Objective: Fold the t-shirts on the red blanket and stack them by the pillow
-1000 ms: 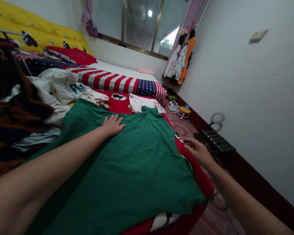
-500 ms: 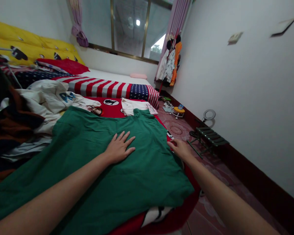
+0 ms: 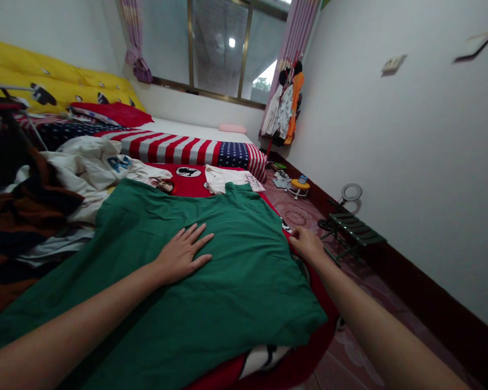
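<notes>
A green T-shirt [image 3: 211,292] lies spread flat on a red bedcover [image 3: 191,179], its collar toward the far end of the bed. My left hand [image 3: 183,254] rests palm down on the middle of the shirt with its fingers spread, gripping nothing. At the shirt's right side edge, my right hand [image 3: 307,244] has its fingers bunched against the cloth. Whether those fingers pinch the hem is hard to see. The lower part of the shirt hangs over the near end of the bed, with a bit of red and white bedcover showing below it.
A heap of white and brown bedding [image 3: 73,184] rises left of the shirt. Beyond it are a folded white cloth [image 3: 223,179] and a flag-patterned bolster [image 3: 187,149]. On the floor to the right stand a green folding stool [image 3: 353,230] and a ring light [image 3: 352,192].
My left hand has slid slightly nearer me across the shirt. My right hand has come down from above the bed to the shirt's edge. The view has turned and levelled.
</notes>
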`<state>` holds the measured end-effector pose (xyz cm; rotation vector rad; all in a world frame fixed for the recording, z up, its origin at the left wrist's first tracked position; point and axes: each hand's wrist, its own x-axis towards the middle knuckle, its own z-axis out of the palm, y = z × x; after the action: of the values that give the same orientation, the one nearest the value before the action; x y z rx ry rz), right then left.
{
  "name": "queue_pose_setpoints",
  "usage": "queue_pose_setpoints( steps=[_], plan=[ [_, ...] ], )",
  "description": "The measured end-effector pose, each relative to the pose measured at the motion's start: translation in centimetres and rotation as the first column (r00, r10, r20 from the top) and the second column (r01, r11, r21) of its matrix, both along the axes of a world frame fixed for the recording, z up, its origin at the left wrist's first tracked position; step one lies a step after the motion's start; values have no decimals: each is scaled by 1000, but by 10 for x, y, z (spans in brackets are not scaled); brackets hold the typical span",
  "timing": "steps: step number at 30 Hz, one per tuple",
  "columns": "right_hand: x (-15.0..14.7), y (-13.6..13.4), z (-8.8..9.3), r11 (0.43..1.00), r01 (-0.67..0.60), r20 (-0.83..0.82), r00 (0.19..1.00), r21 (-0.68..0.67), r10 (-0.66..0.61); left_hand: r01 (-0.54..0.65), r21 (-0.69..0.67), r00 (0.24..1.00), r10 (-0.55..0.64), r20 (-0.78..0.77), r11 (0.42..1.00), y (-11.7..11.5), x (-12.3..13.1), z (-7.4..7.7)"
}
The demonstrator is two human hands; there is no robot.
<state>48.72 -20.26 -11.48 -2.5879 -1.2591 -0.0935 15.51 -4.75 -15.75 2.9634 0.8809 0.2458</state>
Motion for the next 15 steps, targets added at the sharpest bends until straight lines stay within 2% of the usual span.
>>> queue_pose_setpoints(
  steps=[2,4,6,8,10,12,15],
  plan=[
    [-10,9,1,996,-58,30,998,64,56,-73,12,997,73,20,997,-1,0,0],
    [-18,19,-4,974,-199,52,980,105,194,-132,2,991,132,25,991,0,0,-1],
    [-20,27,-13,924,-375,55,927,75,372,-156,-23,988,157,6,987,7,-4,-1],
    [-13,30,-24,891,-454,24,890,-21,454,-194,-43,981,193,-15,980,20,-14,-2],
    [-2,31,-30,908,-397,-7,917,-135,399,-258,-64,966,256,-33,964,36,-28,-2],
    [4,36,-27,928,-309,22,947,-209,320,-317,-91,948,314,-40,944,54,-40,1],
    [-7,58,-12,938,-289,142,937,-193,318,-343,-98,938,347,26,934,79,-43,9]
  ],
)
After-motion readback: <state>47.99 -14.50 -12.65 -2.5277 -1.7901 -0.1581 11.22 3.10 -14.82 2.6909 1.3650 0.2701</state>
